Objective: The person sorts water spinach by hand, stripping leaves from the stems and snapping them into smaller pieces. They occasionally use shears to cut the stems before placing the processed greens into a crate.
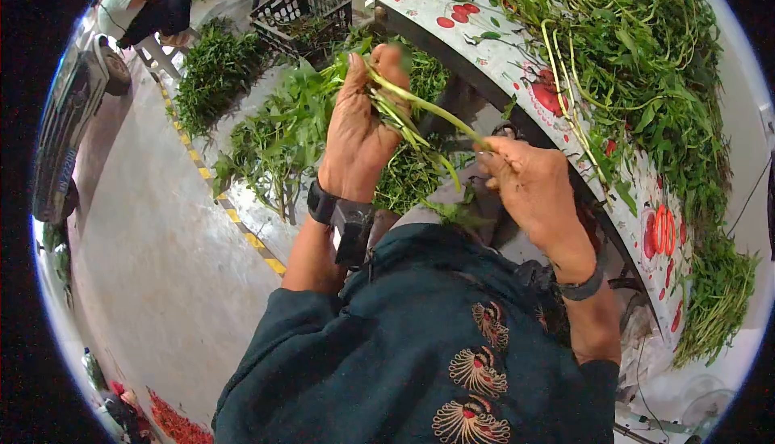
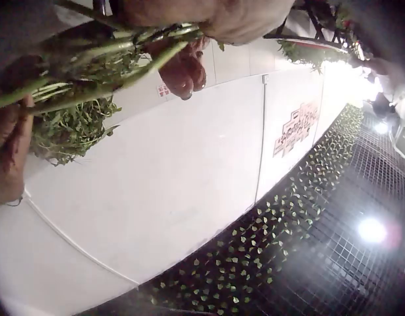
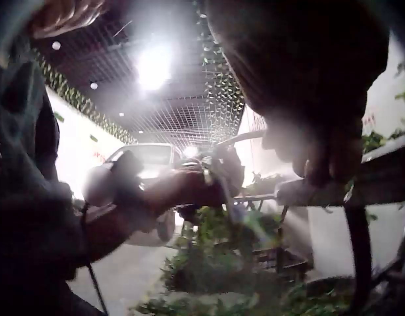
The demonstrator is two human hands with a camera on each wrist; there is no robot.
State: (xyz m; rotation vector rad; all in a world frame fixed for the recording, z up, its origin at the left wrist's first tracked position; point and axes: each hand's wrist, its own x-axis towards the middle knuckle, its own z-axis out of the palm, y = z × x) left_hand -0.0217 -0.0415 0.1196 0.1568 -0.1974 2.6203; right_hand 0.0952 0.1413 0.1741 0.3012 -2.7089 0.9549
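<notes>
Lettering on the car plate [image 1: 64,182] and wall sign [image 2: 298,130] is showing too indistinctly to read. Of two hands, the raised left hand [image 1: 362,133] is curling round a bunch of stems [image 1: 395,117]; the right hand [image 1: 529,190] is pinching one long stem [image 1: 436,111], stretching between them beside the tabletop [image 1: 428,8]. One crate [image 1: 278,39] is standing beyond.

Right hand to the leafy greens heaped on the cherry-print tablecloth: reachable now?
Probably yes: the right hand is near the tablecloth, with nothing visible blocking the leafy greens. But it pinches a stem that the left hand also holds, so it would likely release that first.
</notes>
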